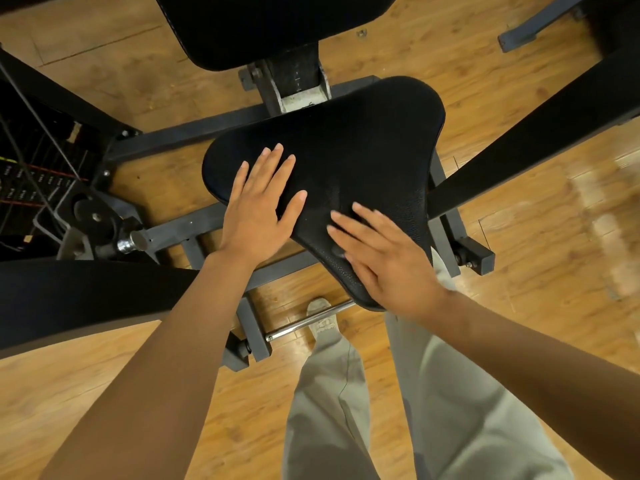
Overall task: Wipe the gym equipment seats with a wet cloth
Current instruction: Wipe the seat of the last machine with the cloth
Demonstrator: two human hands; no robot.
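The black textured vinyl triangular seat pad sits on its grey steel frame above the wooden floor. No cloth is visible. Wiping well means fetching one first, then sweeping from the pad's wide rear edge toward its narrow front. The left hand lies flat, fingers spread, on the pad's left side; the right hand, open and empty, lies over its narrow front.

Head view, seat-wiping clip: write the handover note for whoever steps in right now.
Left hand: open, flat on the black seat, holding nothing.
Right hand: open, fingers spread at the seat's near edge, holding nothing.
Cloth: none in view.
Done: cannot tell whether this seat has been wiped.
Left: find the wet cloth, wipe this seat, then the backrest pad if needed.
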